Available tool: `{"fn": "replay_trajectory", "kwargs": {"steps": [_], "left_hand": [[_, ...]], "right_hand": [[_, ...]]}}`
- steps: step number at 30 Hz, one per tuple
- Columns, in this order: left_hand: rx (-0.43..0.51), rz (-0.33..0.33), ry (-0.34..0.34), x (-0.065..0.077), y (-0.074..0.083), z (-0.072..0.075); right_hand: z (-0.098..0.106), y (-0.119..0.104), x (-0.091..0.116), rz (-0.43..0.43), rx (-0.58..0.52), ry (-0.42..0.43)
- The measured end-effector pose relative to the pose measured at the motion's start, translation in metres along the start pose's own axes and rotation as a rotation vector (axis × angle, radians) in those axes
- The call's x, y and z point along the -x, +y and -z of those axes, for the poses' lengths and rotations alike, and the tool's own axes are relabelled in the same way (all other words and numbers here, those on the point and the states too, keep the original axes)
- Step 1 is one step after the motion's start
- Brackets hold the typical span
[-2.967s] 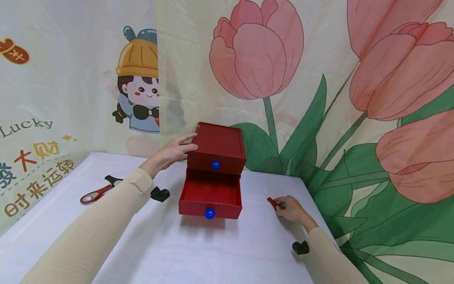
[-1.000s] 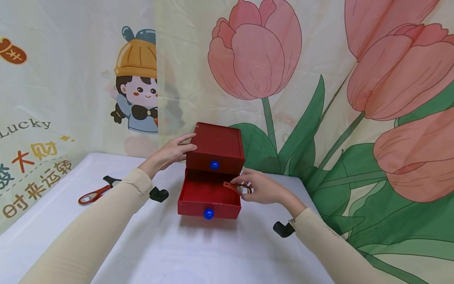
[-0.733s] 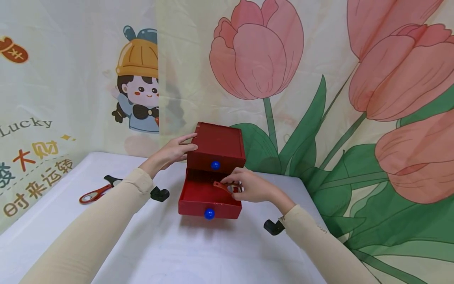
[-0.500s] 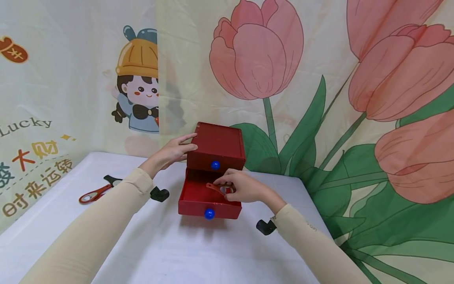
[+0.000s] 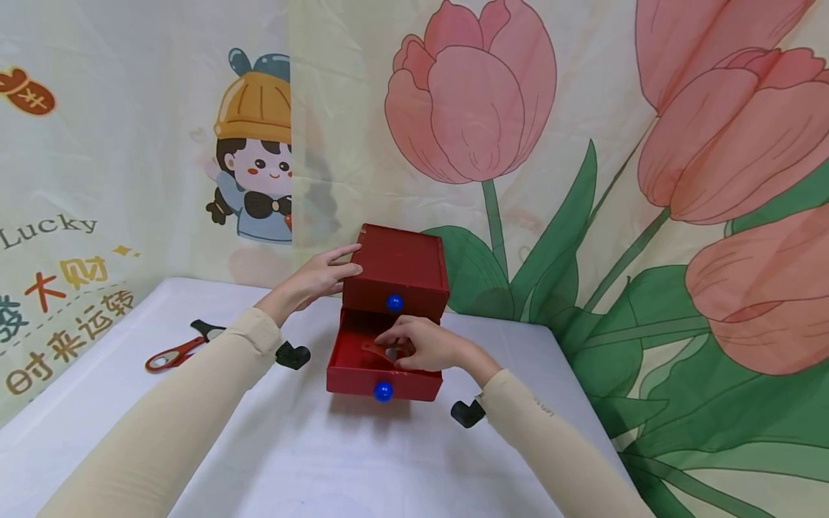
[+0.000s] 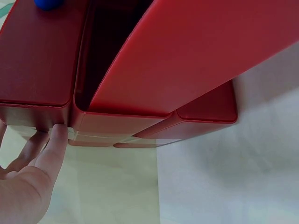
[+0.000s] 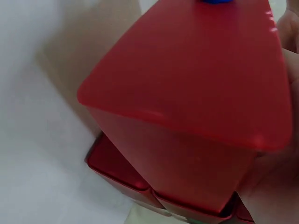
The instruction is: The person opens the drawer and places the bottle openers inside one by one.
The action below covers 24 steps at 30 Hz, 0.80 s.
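A dark red two-drawer chest (image 5: 401, 255) stands on the white table, its lower drawer (image 5: 350, 380) pulled out and its upper one pushed in. My left hand (image 5: 316, 277) rests against the chest's left side, fingers extended; in the left wrist view, its fingertips touch the side near the upper drawer. My right hand (image 5: 427, 344) reaches into the lower drawer. Between its thumb and fingers it pinches a small flat red item (image 5: 374, 349) with a ring-shaped part, partly hidden by the fingers. In the right wrist view, the drawer front (image 7: 187, 70) hides most of the hand.
A tool with a red loop handle (image 5: 170, 357) and a black head (image 5: 206, 329) lies on the table at left, partly behind the left sleeve (image 5: 175, 403). Blue knobs (image 5: 383, 391) stick out from the drawers. A printed cloth (image 5: 473, 108) hangs behind.
My right hand has carried the small red item from the table right of the chest, leftward into the lower drawer, and sits slightly lower now. The left hand stays on the chest.
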State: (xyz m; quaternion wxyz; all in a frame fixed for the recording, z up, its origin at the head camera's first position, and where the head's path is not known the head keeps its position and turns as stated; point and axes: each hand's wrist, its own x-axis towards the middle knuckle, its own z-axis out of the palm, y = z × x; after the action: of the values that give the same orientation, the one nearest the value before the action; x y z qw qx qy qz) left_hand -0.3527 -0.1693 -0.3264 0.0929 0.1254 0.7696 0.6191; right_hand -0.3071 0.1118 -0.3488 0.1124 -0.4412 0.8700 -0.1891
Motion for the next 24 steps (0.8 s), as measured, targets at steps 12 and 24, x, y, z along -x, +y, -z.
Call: {"fn": "replay_trajectory", "kwargs": {"steps": [12, 24], "left_hand": [[0.008, -0.006, -0.005, -0.001, -0.001, 0.000], [0.020, 0.011, -0.006, -0.001, 0.001, 0.000]], "right_hand": [[-0.012, -0.004, -0.013, 0.009, 0.019, -0.045], [-0.016, -0.003, -0.022, -0.019, -0.001, -0.096]]}}
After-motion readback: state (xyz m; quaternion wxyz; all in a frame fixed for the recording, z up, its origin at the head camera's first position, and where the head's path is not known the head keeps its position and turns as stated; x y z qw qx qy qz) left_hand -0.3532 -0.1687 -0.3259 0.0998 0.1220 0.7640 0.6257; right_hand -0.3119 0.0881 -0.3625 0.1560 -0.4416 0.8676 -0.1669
